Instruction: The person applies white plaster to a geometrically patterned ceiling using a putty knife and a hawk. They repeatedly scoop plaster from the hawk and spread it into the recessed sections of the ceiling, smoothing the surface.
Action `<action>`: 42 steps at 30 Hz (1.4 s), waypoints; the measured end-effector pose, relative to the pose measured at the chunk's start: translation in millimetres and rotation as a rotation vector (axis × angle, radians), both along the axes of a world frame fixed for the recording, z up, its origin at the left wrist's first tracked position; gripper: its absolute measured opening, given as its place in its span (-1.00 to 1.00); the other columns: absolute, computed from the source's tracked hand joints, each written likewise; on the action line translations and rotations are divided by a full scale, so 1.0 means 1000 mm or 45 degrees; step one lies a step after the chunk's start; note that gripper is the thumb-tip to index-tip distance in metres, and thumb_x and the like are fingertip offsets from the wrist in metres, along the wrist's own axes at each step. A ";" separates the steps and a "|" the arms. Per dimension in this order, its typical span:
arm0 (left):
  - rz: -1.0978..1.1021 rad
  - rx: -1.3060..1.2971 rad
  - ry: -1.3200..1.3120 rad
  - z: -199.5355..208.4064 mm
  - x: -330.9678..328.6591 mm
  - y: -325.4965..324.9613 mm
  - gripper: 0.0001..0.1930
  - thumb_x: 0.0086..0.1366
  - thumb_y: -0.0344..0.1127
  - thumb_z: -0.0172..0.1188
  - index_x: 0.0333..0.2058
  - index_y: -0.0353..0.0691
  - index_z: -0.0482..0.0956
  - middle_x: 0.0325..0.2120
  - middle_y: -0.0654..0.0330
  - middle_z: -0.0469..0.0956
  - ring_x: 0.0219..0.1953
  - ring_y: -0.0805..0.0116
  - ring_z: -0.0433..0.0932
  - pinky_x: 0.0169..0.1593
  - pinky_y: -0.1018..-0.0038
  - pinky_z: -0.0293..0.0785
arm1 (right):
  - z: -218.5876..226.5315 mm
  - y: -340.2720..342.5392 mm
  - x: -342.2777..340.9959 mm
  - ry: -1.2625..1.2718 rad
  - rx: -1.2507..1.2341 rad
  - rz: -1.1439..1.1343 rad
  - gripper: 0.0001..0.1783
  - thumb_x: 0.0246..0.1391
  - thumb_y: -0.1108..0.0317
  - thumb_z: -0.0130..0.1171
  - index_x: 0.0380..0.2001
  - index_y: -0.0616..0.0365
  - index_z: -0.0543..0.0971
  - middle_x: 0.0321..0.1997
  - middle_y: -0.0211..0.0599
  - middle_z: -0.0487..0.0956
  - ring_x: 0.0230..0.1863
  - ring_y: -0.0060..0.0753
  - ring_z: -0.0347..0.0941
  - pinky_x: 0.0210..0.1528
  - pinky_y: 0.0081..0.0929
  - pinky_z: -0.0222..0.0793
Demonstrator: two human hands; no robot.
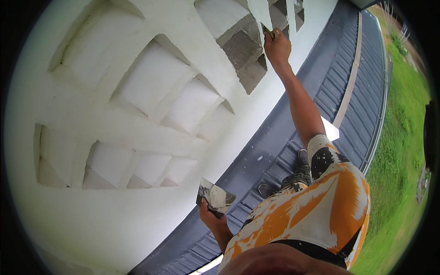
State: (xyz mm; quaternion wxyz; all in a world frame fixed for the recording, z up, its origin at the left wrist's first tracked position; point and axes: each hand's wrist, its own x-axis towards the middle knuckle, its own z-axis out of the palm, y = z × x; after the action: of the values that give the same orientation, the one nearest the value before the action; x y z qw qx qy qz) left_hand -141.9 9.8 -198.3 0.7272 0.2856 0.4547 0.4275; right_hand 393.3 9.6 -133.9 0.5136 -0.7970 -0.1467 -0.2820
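My right hand [278,47] is raised high at the white wall [178,224], its fingers closed round a small putty knife [267,31]. The thin blade points up and left toward the edge between two recesses; whether it touches the wall I cannot tell. Just left of it lies a recess with bare grey faces [243,47]. Lower down, my left hand [213,221] grips a dark flat plate [200,200] by its near edge. Whitish putty [219,197] is spread over the plate's upper face.
More white block-shaped recesses [153,73] cover the wall to the left. Along the wall's foot runs a dark ribbed metal roof [337,94], where my shoes [266,189] stand. A pale strip [350,82] crosses it. Beyond the roof's edge, grass [398,151] lies on the right.
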 end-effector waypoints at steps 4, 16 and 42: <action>-0.012 0.010 -0.011 -0.004 -0.002 0.004 -0.60 0.38 -0.30 -0.11 0.12 -0.38 0.32 -0.03 0.00 0.50 -0.03 0.08 0.55 0.03 0.13 0.52 | -0.014 0.022 0.019 0.044 0.100 0.120 -0.81 0.04 0.32 0.21 -0.44 0.24 0.51 -0.54 0.05 0.54 -0.45 0.11 0.51 -0.36 -0.14 0.37; -0.022 -0.013 -0.059 -0.004 -0.005 0.005 -0.66 0.35 -0.29 -0.02 0.01 -0.38 0.39 -0.13 0.02 0.55 -0.11 0.10 0.60 -0.05 0.18 0.57 | -0.016 0.022 0.000 0.063 0.198 0.039 -0.77 0.04 0.27 0.21 -0.47 0.24 0.49 -0.56 0.07 0.54 -0.45 0.16 0.51 -0.37 -0.07 0.36; -0.064 -0.015 -0.075 0.000 -0.004 0.007 -0.58 0.36 -0.27 -0.06 0.12 -0.34 0.32 -0.03 0.02 0.50 -0.01 0.08 0.54 0.05 0.14 0.50 | -0.016 0.030 -0.028 0.135 0.160 -0.022 -0.80 0.03 0.25 0.20 -0.39 0.16 0.51 -0.55 0.02 0.57 -0.47 0.14 0.53 -0.40 -0.05 0.42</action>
State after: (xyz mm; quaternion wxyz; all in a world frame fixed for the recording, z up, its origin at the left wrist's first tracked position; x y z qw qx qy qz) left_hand -145.9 17.0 -198.5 0.7526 0.2799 0.4282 0.4147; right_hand 365.1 39.2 -150.3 0.5672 -0.7782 -0.0945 -0.2525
